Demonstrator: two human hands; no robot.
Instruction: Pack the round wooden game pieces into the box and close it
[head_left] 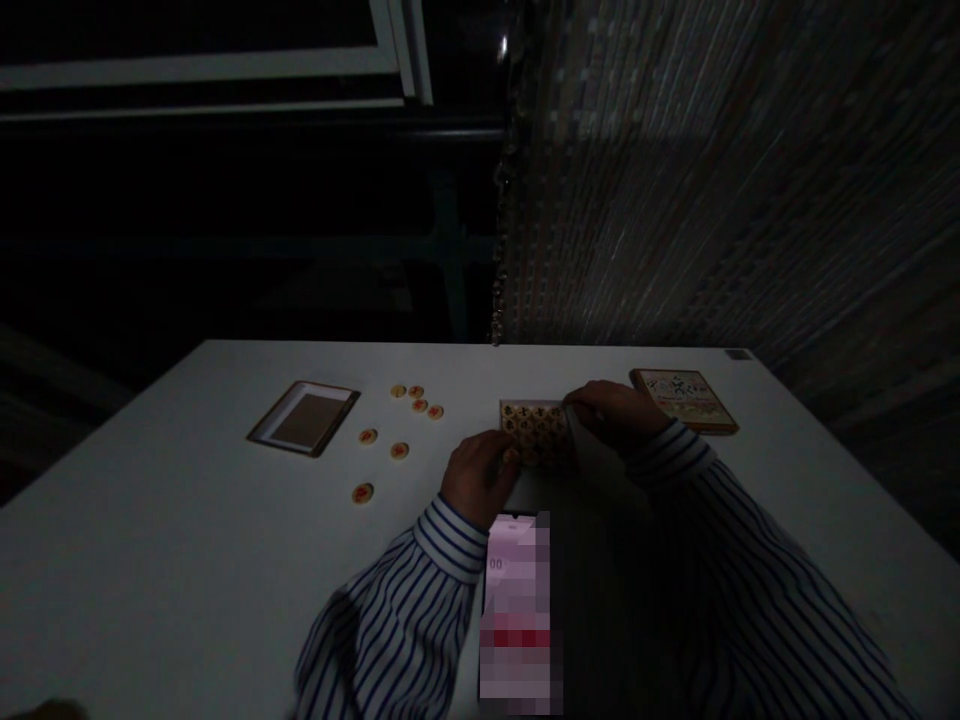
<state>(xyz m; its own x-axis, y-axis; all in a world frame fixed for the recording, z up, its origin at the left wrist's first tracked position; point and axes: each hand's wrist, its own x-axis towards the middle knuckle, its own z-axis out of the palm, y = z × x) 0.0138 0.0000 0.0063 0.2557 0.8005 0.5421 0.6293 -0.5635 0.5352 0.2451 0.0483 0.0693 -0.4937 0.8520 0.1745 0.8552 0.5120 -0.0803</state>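
Observation:
A small box (pixel 573 450) stands on the white table with rows of round Chinese chess pieces (pixel 539 424) inside it. My left hand (pixel 474 476) is at its left front corner, the fingers closed on one chess piece (pixel 511 455). Across from it, my right hand (pixel 616 410) grips the right edge of the box near the far corner, thumb and fingers pressed together. Several loose pieces with red characters (pixel 400 451) lie spread to the left of my left hand. The picture is dark, so finger details are faint.
A shallow open box lid or tray (pixel 257 431) lies at the left. At the right is a flat printed box cover (pixel 694 400). A lit phone (pixel 515 590) lies in front of the box, between my forearms. Behind the white table (pixel 187 560) hangs a string curtain (pixel 637 200).

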